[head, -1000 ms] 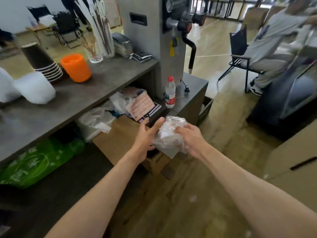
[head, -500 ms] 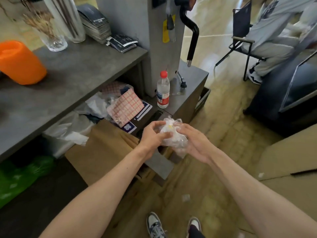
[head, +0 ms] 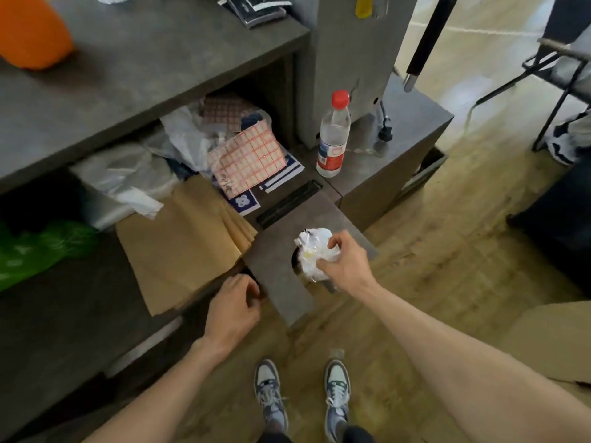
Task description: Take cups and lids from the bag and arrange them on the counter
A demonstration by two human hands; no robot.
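My right hand grips a crumpled clear plastic bag right over a round hole in a low grey panel. My left hand rests lower left at the panel's near edge, fingers curled on it, apart from the bag. The grey counter runs across the upper left, with an orange cup stack at its far left edge. No loose cups or lids show near my hands.
Brown paper bags, white plastic bags, a pink grid sheet and a green bag fill the shelf under the counter. A red-capped water bottle stands on a grey block. A chair and a seated person are at the far right.
My left hand let go of the crumpled bag and dropped to the panel's edge. My right hand carried the bag down onto the hole. My view tilted downward.
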